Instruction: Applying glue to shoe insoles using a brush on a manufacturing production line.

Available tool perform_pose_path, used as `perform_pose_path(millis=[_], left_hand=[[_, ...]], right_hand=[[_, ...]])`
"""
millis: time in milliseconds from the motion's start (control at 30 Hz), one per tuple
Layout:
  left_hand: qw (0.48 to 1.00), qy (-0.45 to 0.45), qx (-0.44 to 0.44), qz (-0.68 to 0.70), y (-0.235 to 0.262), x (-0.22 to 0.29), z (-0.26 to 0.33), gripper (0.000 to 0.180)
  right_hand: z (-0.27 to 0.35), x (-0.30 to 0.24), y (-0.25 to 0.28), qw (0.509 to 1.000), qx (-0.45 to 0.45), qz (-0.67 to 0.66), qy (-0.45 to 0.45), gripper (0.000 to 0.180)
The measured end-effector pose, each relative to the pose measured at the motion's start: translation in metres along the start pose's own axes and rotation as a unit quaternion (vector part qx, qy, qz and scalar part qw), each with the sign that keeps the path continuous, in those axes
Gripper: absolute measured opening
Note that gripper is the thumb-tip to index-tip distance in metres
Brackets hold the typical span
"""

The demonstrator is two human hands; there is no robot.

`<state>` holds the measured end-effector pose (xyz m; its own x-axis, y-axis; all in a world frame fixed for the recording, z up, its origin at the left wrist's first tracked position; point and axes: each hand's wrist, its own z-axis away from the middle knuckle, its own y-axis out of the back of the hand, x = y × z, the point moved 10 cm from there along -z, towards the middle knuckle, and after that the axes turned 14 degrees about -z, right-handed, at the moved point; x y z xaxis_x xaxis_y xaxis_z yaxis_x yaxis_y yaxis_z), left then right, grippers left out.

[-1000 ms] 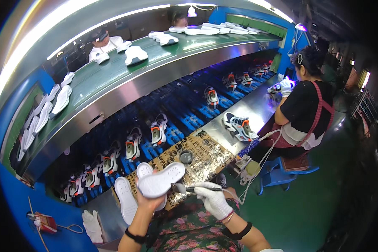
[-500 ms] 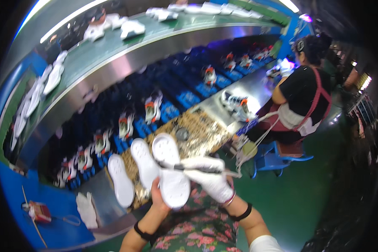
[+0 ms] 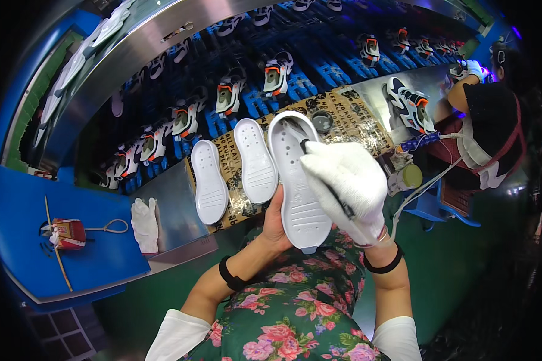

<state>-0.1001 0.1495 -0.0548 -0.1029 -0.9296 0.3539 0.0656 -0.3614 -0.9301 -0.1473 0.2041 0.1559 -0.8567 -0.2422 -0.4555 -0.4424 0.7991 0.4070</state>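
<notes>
Desk [image 3: 176,212] bore two soles [image 3: 211,189] near its front edge; left hand [image 3: 274,225] gripped another sole [image 3: 300,195], right hand [image 3: 352,180] a brush [image 3: 305,145], seemingly mid-stroke

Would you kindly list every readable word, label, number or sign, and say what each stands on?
I'll leave wording uncopied.
Brown, glossy bench covering: repeated dark capitals, partly legible.
Small red-and-white box on the blue panel: pale print, too small to read.
White, grooved shoe sole in the bare left hand: any heel marks too small to read.
</notes>
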Motion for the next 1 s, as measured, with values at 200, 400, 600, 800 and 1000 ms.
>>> perform_pose_path(millis=[200, 400, 600, 800, 1000], left_hand=[[0.999, 0.0, -0.042, 0.032, 0.005, 0.006, 0.003, 0.071], [0.999, -0.005, -0.043, 0.001, 0.012, 0.01, 0.001, 0.074], [0.996, -0.064, -0.013, -0.056, 0.003, 0.025, -0.016, 0.082], [0.991, -0.086, -0.038, -0.095, -0.009, 0.037, -0.031, 0.081], [0.992, -0.117, -0.006, -0.043, -0.008, 0.053, -0.039, 0.088]], right_hand=[[0.014, -0.006, -0.024, 0.997, -0.042, -0.064, -0.025, 0.03], [0.018, 0.005, -0.008, 0.998, 0.006, -0.039, -0.039, 0.031], [0.042, 0.029, -0.014, 0.973, 0.029, -0.189, -0.131, 0.025], [0.047, 0.014, -0.011, 0.995, 0.061, -0.062, -0.046, 0.024], [0.058, 0.035, -0.004, 0.981, 0.092, -0.154, -0.078, 0.023]])
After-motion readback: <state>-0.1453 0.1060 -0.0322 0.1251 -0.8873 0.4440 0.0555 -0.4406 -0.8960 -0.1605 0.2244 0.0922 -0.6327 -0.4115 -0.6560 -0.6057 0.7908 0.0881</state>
